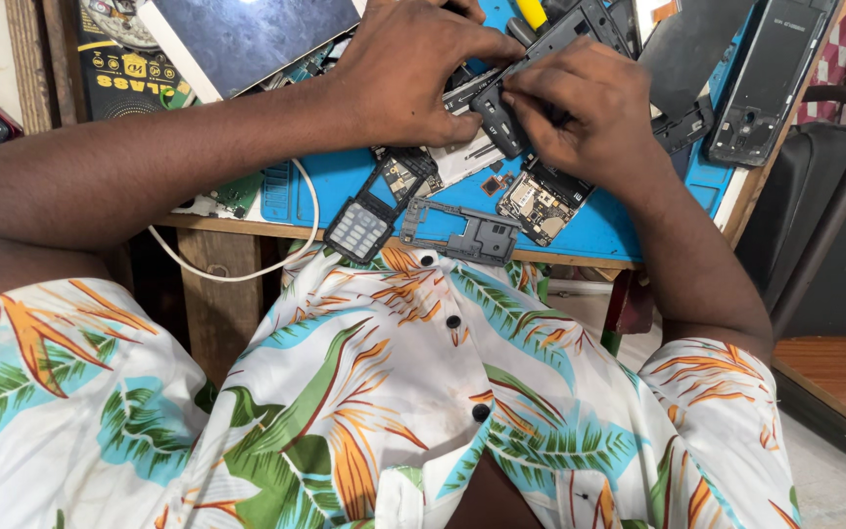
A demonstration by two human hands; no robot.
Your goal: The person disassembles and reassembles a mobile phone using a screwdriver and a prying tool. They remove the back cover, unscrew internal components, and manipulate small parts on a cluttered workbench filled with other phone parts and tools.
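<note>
Because the keypad module (pixel 359 230) and the grey plastic frame (pixel 467 235) lie at the nearest edge of the blue repair mat (pixel 599 230), partly overhanging it, a nudge from a forearm could drop them to the floor. Just beyond, a bare circuit board (pixel 539 204) lies under the right wrist and risks being pressed. Farther in, the left hand (pixel 408 69) and right hand (pixel 575 113) are both closed, fingers pinching a dark phone frame (pixel 531 73); excess twisting force there could crack it.
</note>
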